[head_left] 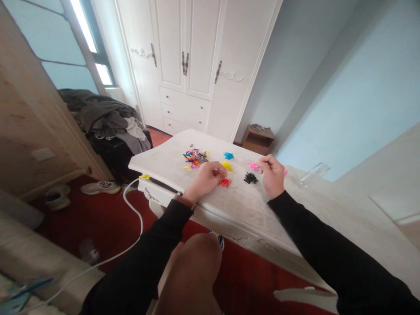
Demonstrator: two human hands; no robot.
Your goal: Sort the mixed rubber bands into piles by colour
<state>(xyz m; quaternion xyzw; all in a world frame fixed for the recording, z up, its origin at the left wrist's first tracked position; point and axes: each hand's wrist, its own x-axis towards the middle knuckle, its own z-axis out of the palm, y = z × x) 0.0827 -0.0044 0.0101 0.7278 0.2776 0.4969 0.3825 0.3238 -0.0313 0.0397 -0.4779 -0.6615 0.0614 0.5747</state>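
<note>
A thin yellow elastic band [232, 171] runs between my hands above the white table. My left hand [210, 176] is closed, pinching one end just over the red pile [225, 182]. The fingers of my right hand [272, 174] are pinched together beside the pink pile [253, 166], where the band's faint other end leads. Between the hands lie a yellow pile [226, 166] and a black pile [250, 177] of small bands. Farther back is a blue pile [229, 155]. Beyond my left hand spreads a mixed-colour heap [195, 157] of bands.
A clear glass [314, 174] lies on the table [249, 210] to the right. A white cable [141, 218] with a yellow plug hangs by the left edge. Behind stand a white wardrobe [187, 100] and a dark pile of clothes [105, 116].
</note>
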